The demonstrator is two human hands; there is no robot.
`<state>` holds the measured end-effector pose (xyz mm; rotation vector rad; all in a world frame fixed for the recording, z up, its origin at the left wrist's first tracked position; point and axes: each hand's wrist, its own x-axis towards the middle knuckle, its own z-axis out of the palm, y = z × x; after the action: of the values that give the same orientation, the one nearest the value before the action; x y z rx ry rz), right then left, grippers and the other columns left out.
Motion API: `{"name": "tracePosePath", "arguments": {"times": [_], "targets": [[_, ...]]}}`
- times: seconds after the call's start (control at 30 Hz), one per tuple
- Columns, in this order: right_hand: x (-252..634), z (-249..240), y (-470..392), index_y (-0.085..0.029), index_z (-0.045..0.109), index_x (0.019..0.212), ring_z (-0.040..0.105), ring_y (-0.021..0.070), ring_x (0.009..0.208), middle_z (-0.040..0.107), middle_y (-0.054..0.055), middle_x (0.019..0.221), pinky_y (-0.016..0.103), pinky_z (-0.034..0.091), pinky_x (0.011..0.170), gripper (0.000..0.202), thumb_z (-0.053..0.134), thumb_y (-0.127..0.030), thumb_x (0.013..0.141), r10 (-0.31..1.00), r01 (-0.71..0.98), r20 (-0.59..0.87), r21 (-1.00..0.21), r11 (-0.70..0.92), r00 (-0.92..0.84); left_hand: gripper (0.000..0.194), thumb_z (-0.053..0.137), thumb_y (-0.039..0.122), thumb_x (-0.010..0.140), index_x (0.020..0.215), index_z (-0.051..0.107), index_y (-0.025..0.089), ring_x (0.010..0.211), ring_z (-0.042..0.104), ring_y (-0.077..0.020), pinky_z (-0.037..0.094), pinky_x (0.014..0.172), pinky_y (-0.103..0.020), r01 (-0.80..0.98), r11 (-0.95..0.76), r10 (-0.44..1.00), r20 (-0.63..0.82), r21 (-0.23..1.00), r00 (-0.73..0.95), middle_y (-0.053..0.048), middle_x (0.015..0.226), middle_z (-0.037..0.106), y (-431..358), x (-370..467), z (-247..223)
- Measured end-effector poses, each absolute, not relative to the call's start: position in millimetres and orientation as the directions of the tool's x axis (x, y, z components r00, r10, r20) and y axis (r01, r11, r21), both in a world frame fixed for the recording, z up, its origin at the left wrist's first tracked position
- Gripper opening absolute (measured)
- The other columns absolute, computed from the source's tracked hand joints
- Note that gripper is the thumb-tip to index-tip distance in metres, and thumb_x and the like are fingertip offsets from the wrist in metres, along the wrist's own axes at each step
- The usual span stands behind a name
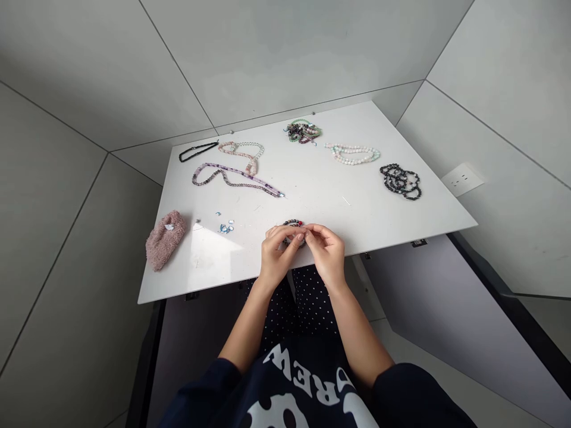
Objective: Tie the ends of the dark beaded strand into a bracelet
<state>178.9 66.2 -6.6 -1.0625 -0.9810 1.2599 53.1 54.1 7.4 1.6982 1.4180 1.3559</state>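
Note:
At the front edge of the white table (307, 196), both my hands meet over a dark beaded bracelet (292, 222) with a few red beads. My left hand (277, 252) has its thumb and fingers closed on the near part of the beads. Fingertips of my right hand (328, 249) pinch close against the left ones at the same spot. Whatever lies between the right fingertips is too small to make out. The fingers cover much of the bracelet.
Left lie a pink fuzzy pouch (165, 241) and blue scraps (225, 227). Farther back are a black strand (198, 151), a pink-and-clear strand (241, 153), a purple strand (236, 175), a mixed bead pile (303, 131), a pale strand (354, 156) and black beads (400, 181).

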Motion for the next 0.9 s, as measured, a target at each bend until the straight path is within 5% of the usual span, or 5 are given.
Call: {"name": "tracePosePath", "arguments": {"times": [0.27,0.5,0.9], "targets": [[185,-11,65,-0.022,0.074,0.094,0.069,0.0206,0.087,0.076,0.007,0.098,0.037,0.057,0.083,0.019,0.07,-0.039,0.087,0.997,-0.096,0.066,-0.993,0.069,0.03,0.028,0.07,0.034,0.089,0.112,0.057,0.024,0.081,0.063,-0.0174,0.047,0.086,-0.038,0.342,-0.203,0.972,0.232,0.917,-0.044,-0.004,0.087,0.071,55,46,9],[189,-11,64,-0.024,0.073,0.097,0.069,0.0215,0.093,0.074,0.007,0.099,0.038,0.056,0.085,0.018,0.065,-0.038,0.091,0.992,-0.015,0.126,-0.992,0.125,-0.029,0.033,0.072,0.035,0.087,0.116,0.06,0.024,0.08,0.064,-0.0184,0.048,0.083,-0.038,0.318,-0.15,0.987,0.161,0.936,-0.009,-0.005,0.084,0.072,59,41,15],[191,-11,65,-0.024,0.073,0.098,0.067,0.0214,0.091,0.072,0.006,0.098,0.039,0.055,0.084,0.016,0.064,-0.036,0.092,0.986,0.025,0.159,-0.987,0.16,-0.056,0.008,0.071,0.031,0.088,0.093,0.075,0.028,0.072,0.062,-0.0169,0.04,0.088,-0.041,0.549,-0.307,0.922,0.386,0.777,-0.03,0.0,0.085,0.077,57,41,14]]}}
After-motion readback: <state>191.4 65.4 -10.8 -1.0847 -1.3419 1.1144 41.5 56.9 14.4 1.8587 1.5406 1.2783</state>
